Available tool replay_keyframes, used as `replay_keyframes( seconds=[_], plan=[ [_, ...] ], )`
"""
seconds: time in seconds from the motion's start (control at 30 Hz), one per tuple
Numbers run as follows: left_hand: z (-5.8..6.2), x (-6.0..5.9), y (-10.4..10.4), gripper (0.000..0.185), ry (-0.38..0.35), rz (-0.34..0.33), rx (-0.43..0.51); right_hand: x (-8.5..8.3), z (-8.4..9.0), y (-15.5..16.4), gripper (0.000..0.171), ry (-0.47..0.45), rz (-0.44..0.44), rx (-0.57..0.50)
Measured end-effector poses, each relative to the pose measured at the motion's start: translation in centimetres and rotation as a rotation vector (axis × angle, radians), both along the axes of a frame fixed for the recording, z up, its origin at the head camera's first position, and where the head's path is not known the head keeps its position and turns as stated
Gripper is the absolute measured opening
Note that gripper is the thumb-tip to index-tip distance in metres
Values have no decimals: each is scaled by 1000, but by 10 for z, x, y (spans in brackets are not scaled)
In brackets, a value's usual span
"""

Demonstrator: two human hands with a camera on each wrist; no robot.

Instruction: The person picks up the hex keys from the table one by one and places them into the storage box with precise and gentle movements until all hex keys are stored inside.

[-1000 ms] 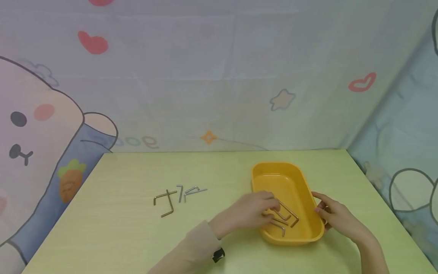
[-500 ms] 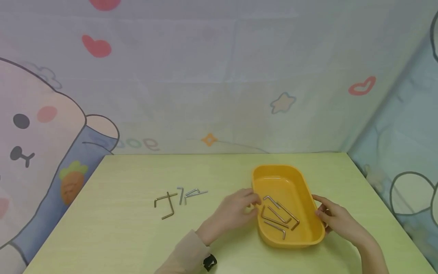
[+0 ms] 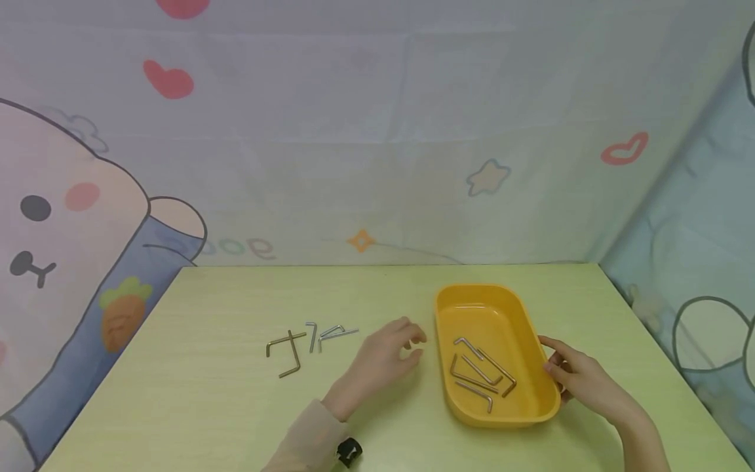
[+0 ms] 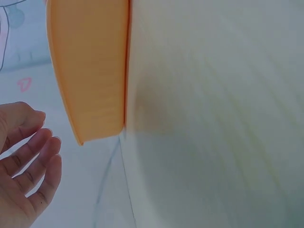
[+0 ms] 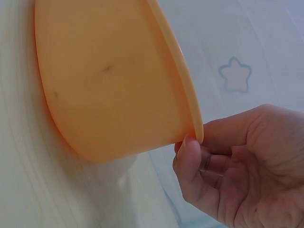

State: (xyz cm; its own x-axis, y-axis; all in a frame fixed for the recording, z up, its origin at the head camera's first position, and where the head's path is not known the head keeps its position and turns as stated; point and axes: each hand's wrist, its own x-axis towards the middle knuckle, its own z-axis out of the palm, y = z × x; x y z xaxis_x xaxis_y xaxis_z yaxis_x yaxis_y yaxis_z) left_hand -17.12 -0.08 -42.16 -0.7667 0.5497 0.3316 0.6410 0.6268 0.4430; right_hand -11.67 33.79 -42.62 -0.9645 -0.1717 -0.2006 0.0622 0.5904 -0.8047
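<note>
A yellow plastic tray (image 3: pixel 480 321) stands right of centre on the table, with several L-shaped hex keys (image 3: pixel 497 367) lying loose on its floor. My right hand (image 3: pixel 580 375) pinches the tray's right rim between thumb and fingers, clearly so in the right wrist view. To the left of the tray, over the table, my left hand (image 3: pixel 380 357) holds nothing, its fingers loosely bent. In the left wrist view its fingertips are apart from the tray's outer wall (image 4: pixel 90 71). Two bronze hex keys (image 3: pixel 295 357) lie crossed at the left, beside several silver ones (image 3: pixel 312 337).
The pale yellow-green table (image 3: pixel 177 393) ends at a printed cloth backdrop (image 3: pixel 354 131), which also hangs along the sides. A black strap (image 3: pixel 349 452) shows at my left sleeve (image 3: pixel 312 432).
My left hand has come out of the tray and moved left, leaving a silver hex key inside near the tray's left wall. My right hand has stayed on the rim.
</note>
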Motion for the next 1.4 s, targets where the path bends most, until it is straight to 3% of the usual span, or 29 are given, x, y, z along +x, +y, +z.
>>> replay_keyframes(
  seconds=[0.4, 0.63, 1.03, 1.4],
  plan=[
    [-10, -6, -20, 18, -28, 46, -17, 2, 1, 0, 54, 7, -2, 3],
    [-13, -18, -34, 16, -6, 33, -58, 3, 2, 0, 54, 8, -7, -1],
    [-15, -34, -60, 13, -78, 72, -78, 3, 2, 1, 55, 9, 8, -18],
    [-14, -41, -80, 14, -3, 86, -198, 2, 5, -3, 55, 17, 17, -22]
  ],
)
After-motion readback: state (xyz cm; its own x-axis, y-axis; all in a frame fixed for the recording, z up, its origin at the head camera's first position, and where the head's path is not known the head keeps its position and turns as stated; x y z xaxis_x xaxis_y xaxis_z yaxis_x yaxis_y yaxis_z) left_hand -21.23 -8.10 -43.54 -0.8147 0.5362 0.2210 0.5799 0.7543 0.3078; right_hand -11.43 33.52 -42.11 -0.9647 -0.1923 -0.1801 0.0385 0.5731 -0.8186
